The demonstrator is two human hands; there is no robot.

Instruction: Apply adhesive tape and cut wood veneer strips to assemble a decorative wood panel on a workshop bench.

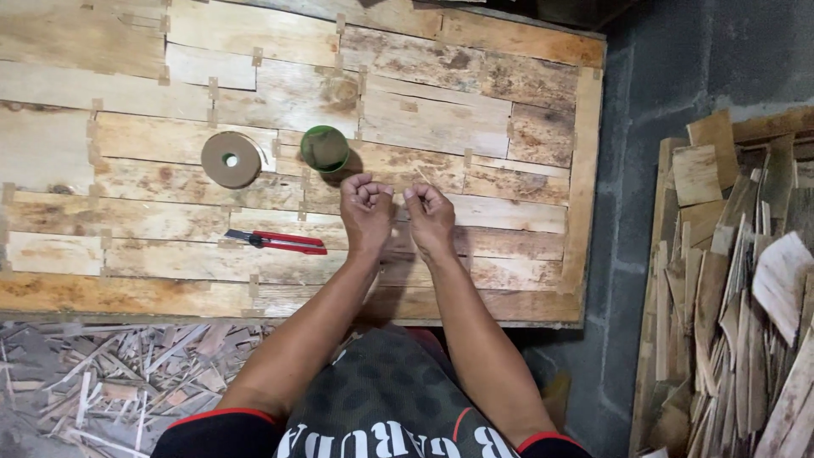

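Both hands, left hand and right hand, curled into fists side by side, pinch a thin pale strip over the patchwork veneer worktop, near a tape roll, green cup and red-handled cutter.

Left hand, right hand: fisted

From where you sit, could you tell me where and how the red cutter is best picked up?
Grip the red cutter across the middle of its long handle, coming down from above with the left hand, which is nearer. It lies flat on the veneer sheet, lengthwise left to right, its dark tip pointing left, so pinch its two long edges, away from that tip.
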